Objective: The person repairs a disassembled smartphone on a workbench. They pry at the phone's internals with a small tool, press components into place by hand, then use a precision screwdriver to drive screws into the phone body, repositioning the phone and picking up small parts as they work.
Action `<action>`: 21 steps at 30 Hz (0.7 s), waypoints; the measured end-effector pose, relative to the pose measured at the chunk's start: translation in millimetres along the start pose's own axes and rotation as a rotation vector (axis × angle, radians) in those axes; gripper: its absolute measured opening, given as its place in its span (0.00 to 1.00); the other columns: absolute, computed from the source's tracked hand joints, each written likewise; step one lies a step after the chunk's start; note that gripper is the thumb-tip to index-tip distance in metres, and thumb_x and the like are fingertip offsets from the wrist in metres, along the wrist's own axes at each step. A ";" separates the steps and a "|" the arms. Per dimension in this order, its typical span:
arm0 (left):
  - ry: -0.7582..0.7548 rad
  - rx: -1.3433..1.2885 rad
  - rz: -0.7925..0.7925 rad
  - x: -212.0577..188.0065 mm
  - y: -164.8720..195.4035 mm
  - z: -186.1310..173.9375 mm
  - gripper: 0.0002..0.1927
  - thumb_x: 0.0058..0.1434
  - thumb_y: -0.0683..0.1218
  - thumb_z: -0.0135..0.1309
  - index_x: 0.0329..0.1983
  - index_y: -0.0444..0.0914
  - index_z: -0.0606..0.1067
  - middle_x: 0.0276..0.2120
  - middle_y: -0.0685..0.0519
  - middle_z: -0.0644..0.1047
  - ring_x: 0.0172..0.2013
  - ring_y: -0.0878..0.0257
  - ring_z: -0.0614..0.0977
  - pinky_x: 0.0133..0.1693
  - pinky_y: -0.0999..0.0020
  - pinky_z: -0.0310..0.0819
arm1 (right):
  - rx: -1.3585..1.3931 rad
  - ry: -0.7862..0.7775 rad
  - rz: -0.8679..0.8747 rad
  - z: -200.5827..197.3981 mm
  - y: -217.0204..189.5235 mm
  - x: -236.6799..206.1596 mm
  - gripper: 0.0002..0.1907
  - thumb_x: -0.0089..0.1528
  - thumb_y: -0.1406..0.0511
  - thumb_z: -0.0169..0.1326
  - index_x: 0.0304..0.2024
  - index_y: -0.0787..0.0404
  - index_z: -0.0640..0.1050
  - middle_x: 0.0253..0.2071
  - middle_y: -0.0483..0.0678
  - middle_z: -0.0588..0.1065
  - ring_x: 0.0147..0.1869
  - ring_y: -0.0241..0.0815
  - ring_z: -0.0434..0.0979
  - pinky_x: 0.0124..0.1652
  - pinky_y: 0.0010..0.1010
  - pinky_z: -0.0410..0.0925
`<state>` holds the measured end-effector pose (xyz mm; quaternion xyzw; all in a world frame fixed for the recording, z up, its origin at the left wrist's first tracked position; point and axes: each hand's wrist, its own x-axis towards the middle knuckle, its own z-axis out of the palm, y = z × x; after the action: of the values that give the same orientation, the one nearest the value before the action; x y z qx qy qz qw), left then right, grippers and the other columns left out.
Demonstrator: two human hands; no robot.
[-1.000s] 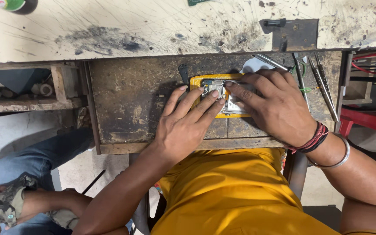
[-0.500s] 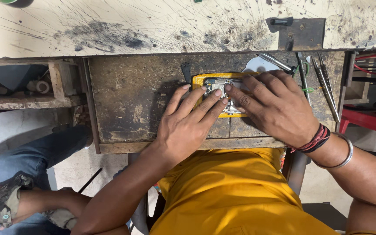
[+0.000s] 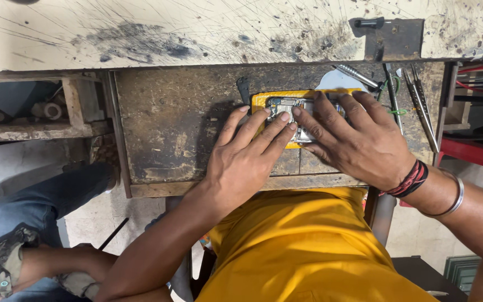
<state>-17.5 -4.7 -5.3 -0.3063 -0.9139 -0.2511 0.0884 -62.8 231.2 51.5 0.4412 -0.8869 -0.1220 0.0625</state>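
Observation:
An opened phone with a yellow frame (image 3: pixel 264 99) lies on a worn brown pull-out board (image 3: pixel 169 128), its circuit parts exposed. My left hand (image 3: pixel 247 159) rests flat on the board with its fingertips pressing on the phone's left part. My right hand (image 3: pixel 359 140) covers the phone's right side, index fingertip on the inner parts near the left fingers. Most of the phone is hidden under both hands. A red and black thread band and a metal bangle sit on my right wrist.
Tweezers and thin metal tools (image 3: pixel 420 106) lie on the board's right edge, a screwdriver (image 3: pixel 359 75) behind the phone. A scratched pale worktop (image 3: pixel 197 33) runs above. Another person in jeans (image 3: pixel 23 223) sits low at left. A red frame (image 3: pixel 476 154) stands at right.
Both hands stay on the phone. The fingertips have shifted slightly over its inner parts; the view has moved a little.

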 end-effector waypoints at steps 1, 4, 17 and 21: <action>0.003 -0.002 0.000 0.1 0.0 0.0 0.21 0.65 0.42 0.55 0.62 0.38 0.77 0.63 0.52 0.76 0.64 0.53 0.71 0.68 0.46 0.58 | 0.002 -0.004 -0.001 0.0 0.0 0.4 0.32 0.66 0.48 0.53 0.70 0.50 0.71 0.62 0.50 0.72 0.63 0.49 0.72 0.61 0.43 0.67; 0.006 -0.010 0.003 0.7 -0.9 0.5 0.21 0.65 0.42 0.55 0.62 0.38 0.77 0.63 0.52 0.76 0.64 0.53 0.72 0.68 0.46 0.58 | 0.010 0.002 0.013 -0.5 -1.4 0.5 0.32 0.65 0.48 0.53 0.69 0.49 0.71 0.61 0.49 0.72 0.63 0.49 0.72 0.61 0.44 0.67; 0.006 -0.006 -0.003 1.1 -0.8 4.9 0.21 0.65 0.42 0.55 0.62 0.37 0.77 0.62 0.52 0.77 0.64 0.54 0.73 0.69 0.47 0.57 | -0.063 -0.001 -0.004 -1.5 -2.0 -1.8 0.30 0.66 0.47 0.53 0.68 0.48 0.72 0.61 0.48 0.72 0.62 0.49 0.72 0.60 0.46 0.68; 0.009 -0.009 -0.011 2.1 0.0 4.3 0.21 0.65 0.42 0.54 0.62 0.38 0.77 0.61 0.52 0.77 0.64 0.54 0.73 0.69 0.47 0.57 | -0.032 -0.001 0.002 -1.6 -1.6 -1.3 0.31 0.66 0.47 0.53 0.69 0.48 0.72 0.62 0.49 0.72 0.62 0.49 0.72 0.59 0.47 0.68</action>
<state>-19.2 -1.5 -8.3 -0.3005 -0.9140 -0.2573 0.0897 -60.5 231.0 52.7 0.4391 -0.8854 -0.1361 0.0692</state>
